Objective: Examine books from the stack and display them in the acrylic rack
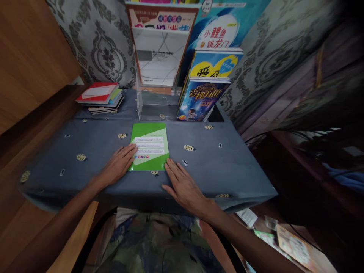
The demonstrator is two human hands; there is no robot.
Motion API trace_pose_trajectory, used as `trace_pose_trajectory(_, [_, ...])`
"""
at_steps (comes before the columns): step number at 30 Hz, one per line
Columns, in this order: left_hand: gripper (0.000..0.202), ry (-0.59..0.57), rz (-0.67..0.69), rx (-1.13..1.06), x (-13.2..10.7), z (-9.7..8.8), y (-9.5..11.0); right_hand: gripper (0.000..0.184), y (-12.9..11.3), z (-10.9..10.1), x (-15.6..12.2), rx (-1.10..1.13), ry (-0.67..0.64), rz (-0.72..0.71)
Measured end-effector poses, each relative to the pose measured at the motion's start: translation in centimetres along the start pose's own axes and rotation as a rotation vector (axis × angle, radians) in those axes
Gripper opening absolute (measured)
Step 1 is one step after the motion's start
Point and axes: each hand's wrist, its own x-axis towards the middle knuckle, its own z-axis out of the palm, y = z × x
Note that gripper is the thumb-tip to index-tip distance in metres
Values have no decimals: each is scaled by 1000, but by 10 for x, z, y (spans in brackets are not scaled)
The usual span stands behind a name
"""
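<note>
A green book (150, 146) with a pale slanted panel and lines of print lies flat on the cloth-covered table, close to its front edge. My left hand (121, 162) lies flat with stretched fingers, its fingertips over the book's left edge. At the lower right corner, the fingertips of my right hand (183, 184) touch the book. That hand is flat too, with its thumb spread away from the fingers. Neither hand grips anything.
A small stack of books (98, 96) with a red one on top sits at the back left. Behind the green book stands a clear acrylic rack (159, 110) holding upright books; a blue book (201, 100) is at its right. Papers and books (295, 246) lie low at right.
</note>
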Motion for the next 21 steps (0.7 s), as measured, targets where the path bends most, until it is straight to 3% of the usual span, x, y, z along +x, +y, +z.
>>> trace_pose_trajectory(4, [50, -5, 7, 10, -4, -1, 6, 61, 1, -6, -7, -11, 24, 9])
trace_pose_trajectory(7, [57, -67, 44, 19, -20, -8, 19, 56, -3, -8, -24, 16, 59, -21])
trace_pose_trajectory(12, [113, -243, 224, -8, -59, -26, 49, 55, -12, -3, -63, 59, 214, -42])
trace_pose_trajectory(13, [111, -271, 239, 8, -65, -28, 53, 57, -13, -2, -68, 67, 237, -47])
trace_pose_trajectory(16, [81, -289, 242, 87, -70, -28, 57, 59, -11, -5, -69, 100, 263, -83])
trace_pose_trajectory(21, [59, -197, 268, -1, -56, -37, 46, 54, 4, -31, -49, 185, 307, -74])
